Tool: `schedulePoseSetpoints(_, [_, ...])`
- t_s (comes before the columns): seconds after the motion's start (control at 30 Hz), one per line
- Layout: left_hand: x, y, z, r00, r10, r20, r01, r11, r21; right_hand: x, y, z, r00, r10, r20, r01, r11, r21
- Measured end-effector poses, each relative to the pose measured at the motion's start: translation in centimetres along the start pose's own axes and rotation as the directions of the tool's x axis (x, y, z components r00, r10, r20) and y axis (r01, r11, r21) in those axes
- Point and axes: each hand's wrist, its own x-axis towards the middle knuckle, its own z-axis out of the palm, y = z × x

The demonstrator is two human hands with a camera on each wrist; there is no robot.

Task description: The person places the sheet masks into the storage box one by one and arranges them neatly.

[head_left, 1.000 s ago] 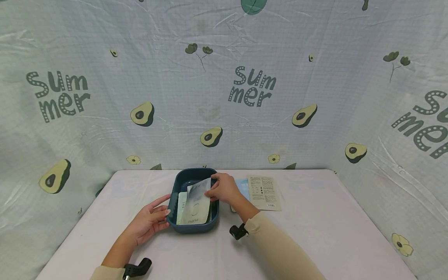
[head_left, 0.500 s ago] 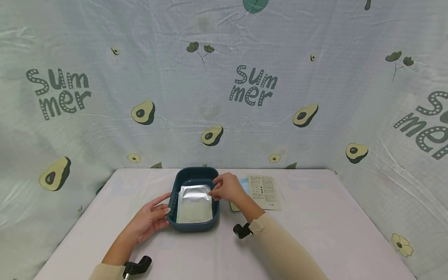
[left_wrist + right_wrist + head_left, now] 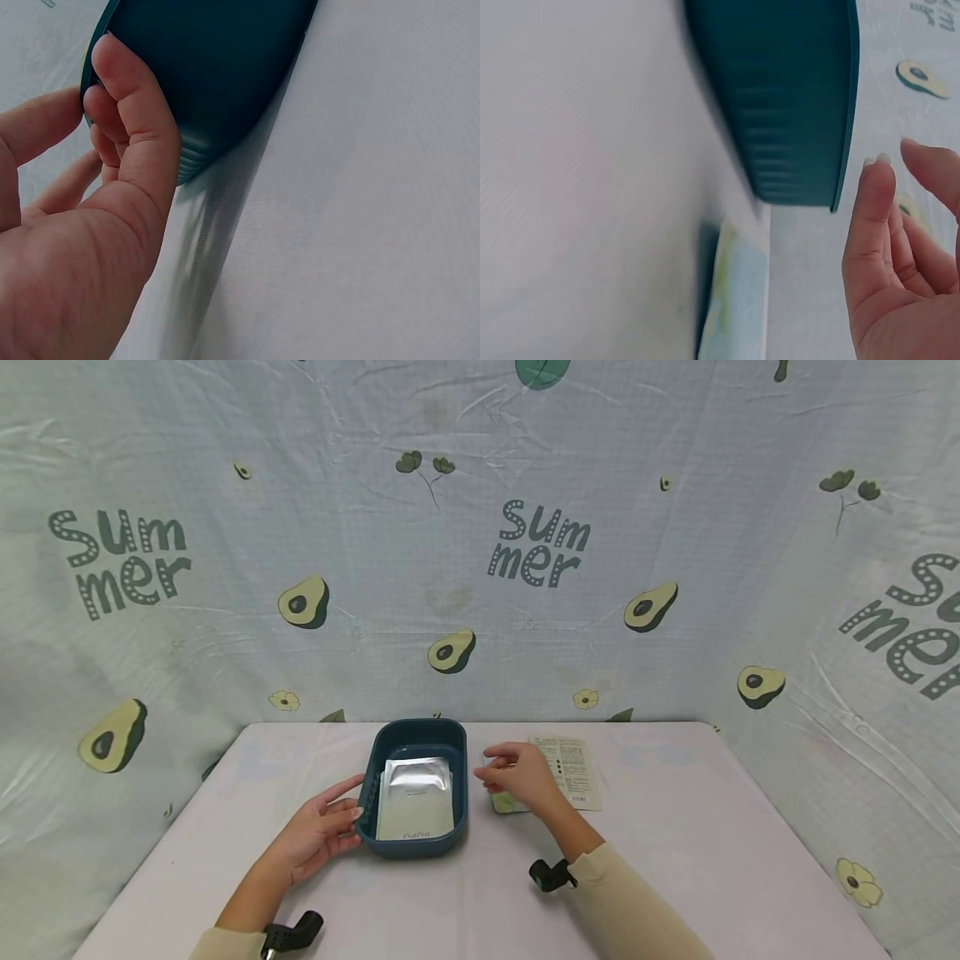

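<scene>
**Spotter:** Where are your hands?

**Operator:** My left hand (image 3: 318,837) rests against the near left corner of the dark teal tub (image 3: 459,758), fingers curved onto its wall; from the left wrist view the fingertips (image 3: 112,82) touch the rim. I'm steadying it rather than lifting it. My right hand (image 3: 517,774) hovers just right of the tub, over the sachets on the counter (image 3: 675,860), fingers loosely spread and holding nothing.

**Spotter:** And the packets?

**Operator:** A silver sachet (image 3: 415,797) lies flat in the tub, printed end towards me. Under my right hand a pale blue-green sachet (image 3: 504,802) pokes out, and just beyond it lies a cream sachet (image 3: 573,770), printed side up. The right wrist view shows the blue-green one (image 3: 731,300) flat on the counter, just beside the tub wall (image 3: 795,97).

**Spotter:** How do I handle the pick?

**Operator:** I judge these are thin, slick and floppy. I'd pinch one edge between thumb and forefinger, peeling it up rather than pressing down, since flat foil clings to the cloth. I'd take only one, as the two overlap. I'd keep the left hand pressed on the tub so it doesn't skid, and lay the sachet square on the silver one.
</scene>
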Motion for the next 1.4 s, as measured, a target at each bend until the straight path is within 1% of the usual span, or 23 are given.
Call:
schedulePoseSetpoints(0.13, [-0.1, 0.0, 0.0, 1.000, -0.001, -0.004, 0.001, 1.000, 0.004, -0.5, 1.0, -0.7, 1.000, -0.014, -0.025, 0.015, 0.999, 0.047])
schedulePoseSetpoints(0.37, [-0.2, 0.1, 0.1, 1.000, -0.002, -0.005, 0.002, 1.000, 0.006, -1.6, 2.0, -1.6, 0.997, -0.043, -0.065, 0.051, 0.989, 0.138])
schedulePoseSetpoints(0.6, [-0.2, 0.1, 0.1, 1.000, -0.002, 0.006, 0.002, 1.000, -0.010, -2.3, 2.9, -2.3, 0.992, -0.063, -0.110, 0.084, 0.978, 0.192])
schedulePoseSetpoints(0.77, [-0.2, 0.1, 0.1, 1.000, -0.001, 0.005, 0.001, 1.000, -0.009, -2.4, 3.4, -2.8, 0.987, -0.065, -0.149, 0.092, 0.979, 0.179])
schedulePoseSetpoints(1.03, [-0.1, 0.0, 0.1, 1.000, -0.006, -0.004, 0.006, 1.000, -0.009, -2.7, 3.8, -4.1, 0.980, -0.047, -0.194, 0.076, 0.987, 0.144])
schedulePoseSetpoints(1.23, [-0.1, 0.0, 0.1, 1.000, -0.002, -0.006, 0.002, 1.000, -0.005, -3.0, 4.1, -5.0, 0.974, -0.017, -0.226, 0.050, 0.989, 0.142])
schedulePoseSetpoints(1.4, [-0.1, 0.1, 0.1, 1.000, -0.003, -0.007, 0.003, 1.000, -0.010, -3.4, 3.8, -5.9, 0.966, -0.018, -0.258, 0.043, 0.995, 0.092])
